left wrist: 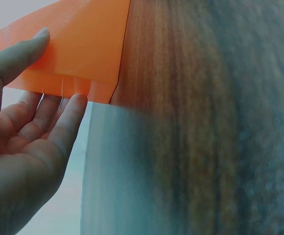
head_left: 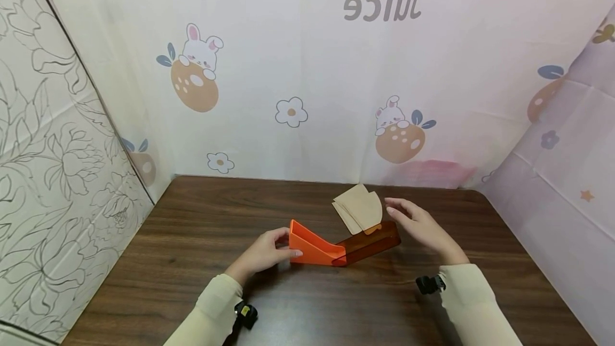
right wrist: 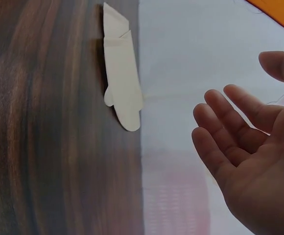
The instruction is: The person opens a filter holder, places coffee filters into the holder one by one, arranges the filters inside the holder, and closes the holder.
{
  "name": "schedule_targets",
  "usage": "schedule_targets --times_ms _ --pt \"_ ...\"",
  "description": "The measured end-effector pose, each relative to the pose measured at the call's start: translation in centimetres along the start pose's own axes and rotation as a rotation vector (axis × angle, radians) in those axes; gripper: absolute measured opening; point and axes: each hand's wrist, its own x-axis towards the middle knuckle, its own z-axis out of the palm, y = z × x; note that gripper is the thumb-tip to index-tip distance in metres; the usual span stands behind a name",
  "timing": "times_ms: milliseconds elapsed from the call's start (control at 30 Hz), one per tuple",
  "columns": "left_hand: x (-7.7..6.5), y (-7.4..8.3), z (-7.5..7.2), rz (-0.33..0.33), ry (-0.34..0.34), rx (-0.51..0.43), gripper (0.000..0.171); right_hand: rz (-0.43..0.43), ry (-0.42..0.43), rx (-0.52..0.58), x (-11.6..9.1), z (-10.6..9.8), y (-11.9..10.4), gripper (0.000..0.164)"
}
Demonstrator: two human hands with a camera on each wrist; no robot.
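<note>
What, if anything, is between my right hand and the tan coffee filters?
Nothing visible: only open space separates the right hand from the coffee filters. The translucent brown cover sits to the near side.

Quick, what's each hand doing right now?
Left hand: holding the orange holder.
Right hand: open, holding nothing, near the tan papers.

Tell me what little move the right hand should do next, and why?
Probably reach slightly left and pinch the tan papers: the right hand is empty and relaxed right beside them, while the left hand grips the orange holder, whose brown lid is open.
</note>
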Motion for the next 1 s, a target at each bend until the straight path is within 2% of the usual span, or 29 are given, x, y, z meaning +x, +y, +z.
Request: schedule_targets --times_ms 233,467,567,667,900,1000 --pt "-0.1 0.3 0.2 -0.010 0.014 0.002 0.033 0.030 -0.012 0.006 0.7 0.3 0.9 0.058" --pt "-1.2 3.2 -0.1 -0.006 0.016 -0.009 0.029 0.092 -0.050 0.034 1.8 0.8 2.3 0.060" --pt "-1.4 3.7 -0.2 -0.007 0.013 -0.014 0.028 0.122 -0.067 0.032 2.3 1.2 2.9 0.060" --pt "-1.3 3.5 -0.2 -0.008 0.011 -0.013 0.028 0.145 -0.071 0.037 2.8 1.5 3.4 0.060" --pt "-0.1 0.7 0.1 -0.012 0.012 -0.006 0.032 0.171 -0.052 0.050 4.0 2.2 4.4 0.060" --pt "0.0 0.1 0.0 -0.013 0.008 -0.009 0.034 0.184 -0.041 0.046 4.5 2.5 4.8 0.060"
